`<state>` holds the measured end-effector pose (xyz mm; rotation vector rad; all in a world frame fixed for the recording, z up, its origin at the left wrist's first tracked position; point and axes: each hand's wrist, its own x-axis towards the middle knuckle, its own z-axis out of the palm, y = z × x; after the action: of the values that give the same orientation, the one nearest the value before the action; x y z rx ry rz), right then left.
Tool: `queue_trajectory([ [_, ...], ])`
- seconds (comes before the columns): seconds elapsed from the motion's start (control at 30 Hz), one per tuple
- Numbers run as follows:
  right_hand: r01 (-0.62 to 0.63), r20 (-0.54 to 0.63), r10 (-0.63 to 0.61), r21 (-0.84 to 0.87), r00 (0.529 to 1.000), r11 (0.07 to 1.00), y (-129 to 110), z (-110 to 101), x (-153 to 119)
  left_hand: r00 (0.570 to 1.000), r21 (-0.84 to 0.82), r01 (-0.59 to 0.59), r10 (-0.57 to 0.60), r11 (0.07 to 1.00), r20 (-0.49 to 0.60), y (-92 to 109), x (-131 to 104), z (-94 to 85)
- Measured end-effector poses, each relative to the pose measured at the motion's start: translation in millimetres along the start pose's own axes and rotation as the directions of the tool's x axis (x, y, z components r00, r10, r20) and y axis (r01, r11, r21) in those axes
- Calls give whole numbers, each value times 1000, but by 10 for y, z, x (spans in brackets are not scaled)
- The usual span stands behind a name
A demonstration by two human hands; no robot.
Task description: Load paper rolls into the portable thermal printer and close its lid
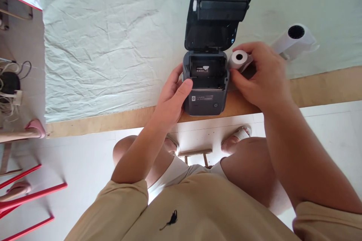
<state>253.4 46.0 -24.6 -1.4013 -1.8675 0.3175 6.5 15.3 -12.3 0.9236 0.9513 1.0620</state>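
A dark grey label printer (207, 101) rests near the table's front edge, its black lid (212, 32) swung up and back. Inside the bay, which holds no roll, a small printed sticker shows. My left hand (174, 96) grips the printer's left side, thumb over the top edge. Just right of the bay, my right hand (260, 71) pinches a small white paper roll (237, 60) with a dark core hole; part of the roll is hidden by the fingers.
A larger white roll with a black core (283, 43) lies to the right, behind my right hand. Pale green cloth (113, 45) covers the table up to a wooden edge (135, 118). At the left are tangled cables (8, 98), red stool legs (36, 194) and parts of another person.
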Motion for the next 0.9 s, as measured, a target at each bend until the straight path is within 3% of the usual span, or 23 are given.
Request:
queue_trajectory([
  [0.13,36,-113,-33,23,993,999,-78,-80,18,1000,1,10,-10,1000,-17,22,-9,20],
  [0.27,163,-290,-126,109,949,981,-375,-165,23,1000,8,-9,9,1000,-13,7,-11,4],
  [0.33,163,-236,-146,54,961,985,-551,-158,24,1000,21,-21,21,1000,-12,-11,-10,-8],
  [0.4,158,-110,-164,-55,980,986,-668,-124,36,1000,34,-26,26,999,-11,-28,-8,-17],
  [0.53,189,48,-184,-144,982,971,-680,-49,82,999,34,-48,47,998,11,-61,2,-28],
  [0.63,229,-41,-235,-109,971,967,-617,-5,85,996,34,-81,80,996,41,-86,19,-42],
  [0.73,359,-190,-357,-25,914,933,-595,37,37,992,35,-100,97,994,76,-93,31,-53],
  [0.9,432,-153,-410,163,899,887,-597,111,-40,993,125,-89,77,988,91,-88,34,-77],
])
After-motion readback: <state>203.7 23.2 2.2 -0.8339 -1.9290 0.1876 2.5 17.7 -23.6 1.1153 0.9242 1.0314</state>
